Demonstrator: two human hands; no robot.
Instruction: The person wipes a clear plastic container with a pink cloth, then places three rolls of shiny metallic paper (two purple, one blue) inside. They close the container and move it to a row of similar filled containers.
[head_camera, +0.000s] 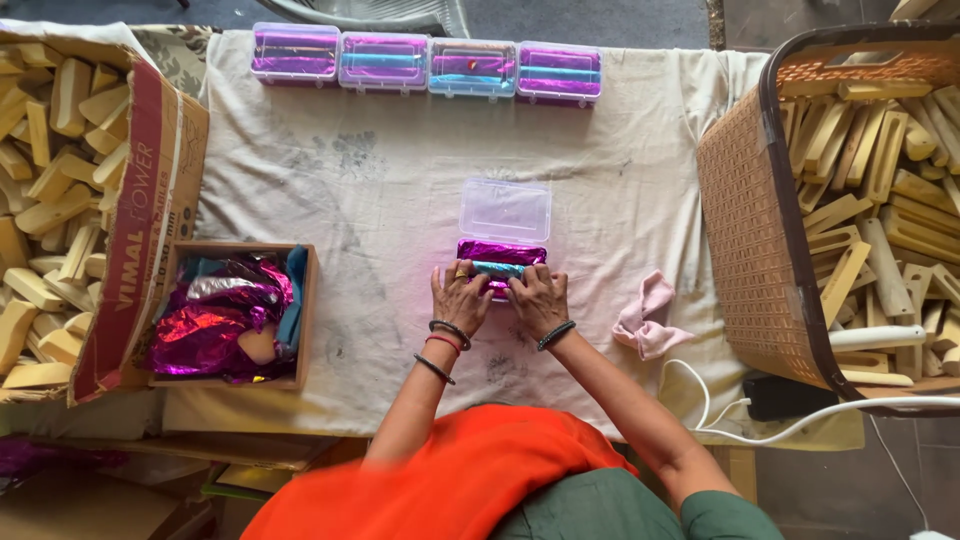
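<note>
Nearest the camera, an orange garment (470, 470) fills the lower middle, and both bangled forearms reach up from it onto a cream cloth (400, 180) covering the worktop (270, 445). The left hand (459, 297) and the right hand (536, 297) lie side by side, almost touching, palms down, fingers flat and pressing on the near edge of an open clear plastic box (503, 262). Neither grip is pinching anything; the fingers are spread and laid flat on the contents.

The box sits near the middle of the cloth, its long axis running left to right across the view. Inside it lies magenta foil (492, 250) with a teal strip (498, 268) set along the same left-right line. Its clear lid (505, 210) is hinged back, lying flat on the far side.

Just right of the right hand rests a crumpled pink rag (648, 320), with a white cable (720, 405) looping beyond it. To the left, well apart, a shallow cardboard tray (300, 310) holds crumpled magenta and silver foil. Further left, a large carton (150, 200) is heaped with pale wooden blocks (50, 150). At the right, a brown woven basket (750, 220) holds more pale wooden pieces.

Along the far edge of the cloth stand four closed boxes (425, 63) in a row, each lying lengthwise left to right, filled with magenta foil.
</note>
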